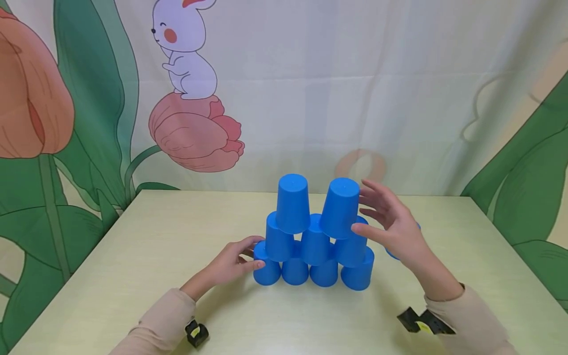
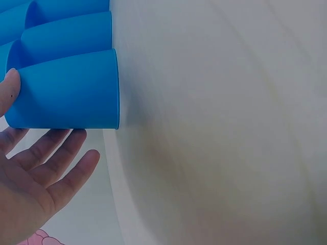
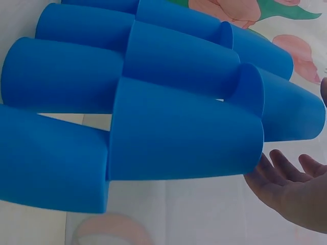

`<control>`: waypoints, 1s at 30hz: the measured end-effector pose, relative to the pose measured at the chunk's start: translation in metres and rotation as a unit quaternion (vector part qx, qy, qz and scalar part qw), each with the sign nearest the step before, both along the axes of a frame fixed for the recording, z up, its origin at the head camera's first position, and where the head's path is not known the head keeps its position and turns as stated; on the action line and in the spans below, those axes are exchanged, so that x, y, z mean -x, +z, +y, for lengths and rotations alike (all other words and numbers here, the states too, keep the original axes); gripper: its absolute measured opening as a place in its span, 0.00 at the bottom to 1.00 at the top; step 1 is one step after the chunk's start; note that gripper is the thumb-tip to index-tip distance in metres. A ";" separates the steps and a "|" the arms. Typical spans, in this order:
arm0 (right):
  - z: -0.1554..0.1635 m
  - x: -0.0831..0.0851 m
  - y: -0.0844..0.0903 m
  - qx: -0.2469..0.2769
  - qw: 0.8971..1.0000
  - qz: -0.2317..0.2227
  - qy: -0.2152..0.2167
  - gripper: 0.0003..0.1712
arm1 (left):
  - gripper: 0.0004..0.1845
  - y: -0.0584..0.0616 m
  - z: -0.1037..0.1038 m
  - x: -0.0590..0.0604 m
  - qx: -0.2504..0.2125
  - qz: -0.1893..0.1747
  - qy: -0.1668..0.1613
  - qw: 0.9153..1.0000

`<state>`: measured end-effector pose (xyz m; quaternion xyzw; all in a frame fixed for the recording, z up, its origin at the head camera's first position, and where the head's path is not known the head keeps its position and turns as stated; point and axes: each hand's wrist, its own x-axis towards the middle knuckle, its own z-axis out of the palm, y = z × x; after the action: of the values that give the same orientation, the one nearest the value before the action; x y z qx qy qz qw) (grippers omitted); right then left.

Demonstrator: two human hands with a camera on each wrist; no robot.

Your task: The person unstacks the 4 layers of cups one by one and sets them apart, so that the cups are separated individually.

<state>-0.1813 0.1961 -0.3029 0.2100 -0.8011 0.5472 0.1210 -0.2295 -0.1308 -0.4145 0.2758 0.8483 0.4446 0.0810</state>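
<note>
On a pale table [image 1: 133,256] before a rabbit-print curtain [image 1: 310,74], 2 open hands flank stacked blue cups [image 1: 315,231].

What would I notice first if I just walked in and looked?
A pyramid of blue cups stands mid-table, upside down: four at the bottom, three above, two on top. The left hand touches the bottom-left cup; the open right hand is beside the top-right cup. A cartoon rabbit decorates the curtain behind.

Bare table [image 1: 155,256] each side; cup pyramid [image 1: 315,246] blocks the middle
</note>
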 end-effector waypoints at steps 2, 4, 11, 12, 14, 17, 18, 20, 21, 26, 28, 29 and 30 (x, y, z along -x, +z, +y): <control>-0.003 0.001 0.001 0.007 1.000 -0.005 0.005 0.41 | 0.27 0.000 0.000 0.000 -0.002 -0.001 0.001 1.000; -0.005 0.003 0.002 0.011 1.000 -0.011 0.008 0.42 | 0.27 0.000 0.000 0.000 -0.003 -0.001 0.001 1.000; -0.013 0.009 0.001 0.004 1.000 -0.020 0.006 0.43 | 0.27 0.000 -0.001 0.000 0.005 0.005 -0.002 1.000; -0.014 0.009 0.002 0.002 1.000 -0.021 0.005 0.43 | 0.27 0.000 -0.001 0.000 0.006 0.006 -0.002 1.000; -0.016 0.011 0.002 0.000 1.000 -0.023 0.004 0.43 | 0.27 0.000 -0.001 0.000 0.007 0.006 -0.001 1.000; -0.018 0.012 0.003 -0.001 0.999 -0.033 0.000 0.41 | 0.27 0.000 -0.001 -0.001 0.007 0.004 -0.001 1.000; -0.019 0.012 0.003 -0.003 0.999 -0.038 -0.004 0.41 | 0.27 0.000 0.000 0.000 0.008 0.003 0.000 1.000; -0.020 0.012 0.004 -0.004 0.999 -0.048 -0.009 0.40 | 0.28 -0.001 -0.001 0.000 0.009 0.003 0.000 1.000; -0.020 0.012 0.004 -0.005 0.999 -0.052 -0.011 0.39 | 0.28 -0.001 -0.001 0.000 0.009 0.002 0.001 1.000; -0.022 0.010 0.006 -0.011 0.998 -0.062 -0.018 0.40 | 0.27 0.000 -0.001 -0.001 0.014 0.005 0.001 1.000; -0.022 0.009 0.007 -0.012 0.998 -0.062 -0.019 0.40 | 0.27 0.000 -0.001 -0.001 0.015 0.006 0.001 1.000; -0.022 0.009 0.007 -0.012 0.998 -0.062 -0.019 0.39 | 0.27 0.000 -0.001 -0.001 0.014 0.006 -0.001 1.000; -0.022 0.009 0.007 -0.012 0.998 -0.062 -0.019 0.39 | 0.27 0.000 -0.001 -0.001 0.014 0.006 -0.001 1.000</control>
<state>-0.1906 0.1737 -0.2962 0.1615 -0.8173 0.5475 0.0790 -0.2289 -0.1315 -0.4147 0.2783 0.8544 0.4314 0.0804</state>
